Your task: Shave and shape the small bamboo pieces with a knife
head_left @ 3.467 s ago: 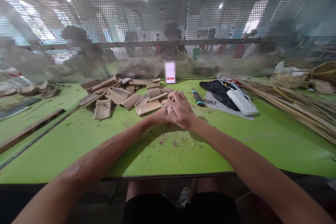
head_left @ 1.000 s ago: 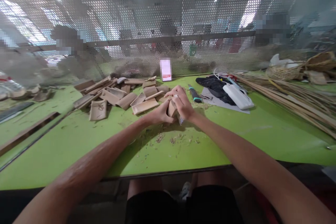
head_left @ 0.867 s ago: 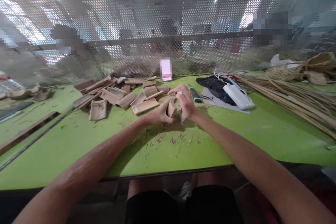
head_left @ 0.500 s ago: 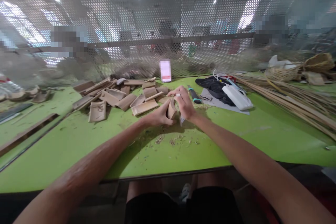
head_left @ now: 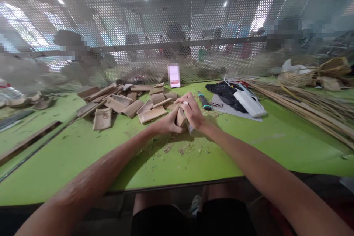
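A curved bamboo piece (head_left: 181, 117) stands tilted over the table between my hands. My left hand (head_left: 169, 121) is closed round its left side, with the thumb low in front. Over its upper right edge my right hand (head_left: 193, 110) is bent, fingers curled, with a white band on one finger. From under the right palm sticks a small greyish sheet (head_left: 191, 129), mostly hidden by the hand; its kind is unclear. Shavings (head_left: 181, 150) lie on the green table (head_left: 221, 162) below my hands.
Many cut bamboo pieces (head_left: 132, 108) are heaped at the left. A propped phone (head_left: 174, 76) stands before the perforated metal screen (head_left: 155, 25). To the right lie a black-and-teal handled tool (head_left: 204, 101), dark cloth (head_left: 225, 94), a white power bank-like block (head_left: 250, 103) and long bamboo strips (head_left: 304, 108).
My right hand has shifted slightly left and down along the bamboo piece's upper edge. My left hand keeps its hold, and the piece has barely moved.
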`<state>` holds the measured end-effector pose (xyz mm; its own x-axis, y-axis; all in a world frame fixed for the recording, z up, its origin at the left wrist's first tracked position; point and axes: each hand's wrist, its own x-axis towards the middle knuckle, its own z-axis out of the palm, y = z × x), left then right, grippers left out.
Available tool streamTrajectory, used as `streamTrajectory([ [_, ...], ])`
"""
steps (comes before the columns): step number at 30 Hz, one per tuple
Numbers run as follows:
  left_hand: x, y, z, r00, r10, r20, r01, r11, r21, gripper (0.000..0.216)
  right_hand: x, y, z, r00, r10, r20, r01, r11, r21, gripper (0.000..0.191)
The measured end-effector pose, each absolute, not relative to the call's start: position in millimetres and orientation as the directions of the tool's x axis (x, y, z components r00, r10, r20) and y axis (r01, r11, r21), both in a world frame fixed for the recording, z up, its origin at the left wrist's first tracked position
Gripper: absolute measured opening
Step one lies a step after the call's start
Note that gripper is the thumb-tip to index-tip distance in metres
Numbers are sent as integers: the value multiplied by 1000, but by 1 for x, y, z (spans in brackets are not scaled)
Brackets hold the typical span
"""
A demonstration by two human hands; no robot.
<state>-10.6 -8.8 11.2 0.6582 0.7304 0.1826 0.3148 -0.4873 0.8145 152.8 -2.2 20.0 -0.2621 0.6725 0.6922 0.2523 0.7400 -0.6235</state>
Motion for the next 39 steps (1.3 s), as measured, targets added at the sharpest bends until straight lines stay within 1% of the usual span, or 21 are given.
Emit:
streamTrajectory([
  [5,-11,-7,9,654,735,178,333,-491,805,81,153,-4,20,-264,663,700,253,748,-614,24],
  [10,-10,-7,9,655,723,219,297,-513,805,75,153,-3,19,-254,657,710,275,752,-599,23],
  [18,-9,-6,8,651,727,219,292,-505,812,77,153,-3,19,-247,667,703,277,744,-608,23],
  [23,-10,-6,7,655,722,224,285,-510,812,79,153,-4,20,-232,659,715,272,750,-603,19],
  [28,-12,-9,10,650,740,173,298,-457,838,97,152,-4,19,-199,659,726,280,748,-602,13],
  [32,-15,-9,11,646,739,191,277,-460,843,94,152,-4,19,-185,652,735,286,751,-595,10],
  [34,-17,-6,10,639,742,203,273,-466,842,93,154,-4,20,-200,636,745,280,766,-579,11],
  [36,-17,-4,9,633,747,204,287,-472,834,92,154,-7,24,-241,597,765,277,798,-535,13],
  [38,-15,-3,6,638,741,211,305,-494,814,84,152,-12,27,-310,536,785,282,841,-462,15],
  [39,-13,-3,5,649,726,226,310,-524,793,75,150,-16,29,-355,503,788,287,861,-420,16],
])
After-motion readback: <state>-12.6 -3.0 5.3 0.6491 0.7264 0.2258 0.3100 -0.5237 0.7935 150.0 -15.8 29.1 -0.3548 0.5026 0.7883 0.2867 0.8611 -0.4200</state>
